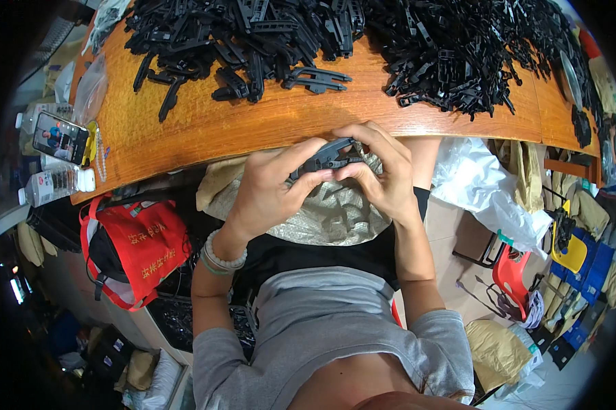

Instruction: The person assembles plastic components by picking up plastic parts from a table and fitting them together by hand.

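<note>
Though unclear, one part [325, 156], two hands [270, 183] [390, 172]

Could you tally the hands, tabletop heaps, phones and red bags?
Bare left hand and right hand: 2
Left heap and right heap of black plastic parts: 2
Black phone with lit screen: 1
Red fabric bag with yellow lettering: 1
Total: 6

A brown wooden table [219, 130] spans twelve o'clock, its bare front glossy. Pale tiled floor [446, 283] shows at four o'clock — a red stool-like piece [507, 277] there too — and a white glow [17, 290] between eight and nine.
</note>
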Demonstrator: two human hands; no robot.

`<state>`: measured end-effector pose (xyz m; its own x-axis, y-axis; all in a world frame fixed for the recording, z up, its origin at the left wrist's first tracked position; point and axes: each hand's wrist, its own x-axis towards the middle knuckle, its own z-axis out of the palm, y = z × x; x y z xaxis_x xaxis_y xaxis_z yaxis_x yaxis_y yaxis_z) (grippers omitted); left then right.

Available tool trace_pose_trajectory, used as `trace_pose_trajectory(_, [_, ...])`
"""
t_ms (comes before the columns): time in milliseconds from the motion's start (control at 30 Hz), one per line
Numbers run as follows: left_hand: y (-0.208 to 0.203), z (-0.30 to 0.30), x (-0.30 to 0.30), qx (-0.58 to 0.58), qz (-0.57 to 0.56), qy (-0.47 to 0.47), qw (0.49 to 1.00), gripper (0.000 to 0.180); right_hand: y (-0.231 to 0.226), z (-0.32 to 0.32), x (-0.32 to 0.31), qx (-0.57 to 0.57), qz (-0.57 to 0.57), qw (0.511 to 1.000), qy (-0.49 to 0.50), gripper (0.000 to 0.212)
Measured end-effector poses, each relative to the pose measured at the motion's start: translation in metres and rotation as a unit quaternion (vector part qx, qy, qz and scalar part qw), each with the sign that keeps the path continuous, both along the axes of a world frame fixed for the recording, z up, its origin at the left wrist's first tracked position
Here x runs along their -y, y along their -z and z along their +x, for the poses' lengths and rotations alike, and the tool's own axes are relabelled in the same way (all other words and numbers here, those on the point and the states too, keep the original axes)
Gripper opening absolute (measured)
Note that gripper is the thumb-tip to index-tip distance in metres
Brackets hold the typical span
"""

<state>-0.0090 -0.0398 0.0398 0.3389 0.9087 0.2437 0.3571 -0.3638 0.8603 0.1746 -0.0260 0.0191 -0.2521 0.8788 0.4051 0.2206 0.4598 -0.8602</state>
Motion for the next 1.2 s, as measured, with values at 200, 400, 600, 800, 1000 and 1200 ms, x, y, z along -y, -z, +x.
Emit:
trace_pose_trajectory(200, [0.001,0.001,-0.001,-0.022,0.032,0.006,0.999,0.031,0.008,-0.001,0.005,0.005,-0.007,1.000,0.027,0.030])
trace_pose_trajectory(400, [0.003,0.002,-0.002,-0.002,-0.005,0.016,1.000,0.030,0.010,0.002,0.010,0.008,-0.041,0.998,0.039,0.026])
trace_pose_trajectory(600, [0.006,-0.010,-0.012,-0.053,-0.036,0.063,0.996,0.024,0.008,0.013,0.009,0.023,-0.100,0.994,-0.042,0.027])
trace_pose_trajectory(800, [0.032,0.013,-0.053,-0.124,0.222,-0.104,0.962,0.022,0.007,0.043,-0.037,0.323,0.186,0.888,0.270,0.023])
trace_pose_trajectory(1000, [0.036,0.019,-0.059,-0.227,0.234,-0.112,0.939,0.025,-0.002,0.041,-0.054,0.454,0.200,0.839,0.223,0.019])
trace_pose_trajectory(1200, [0.027,0.016,-0.049,-0.211,0.242,-0.126,0.939,0.009,0.004,0.023,-0.060,0.441,0.213,0.859,0.151,0.015])
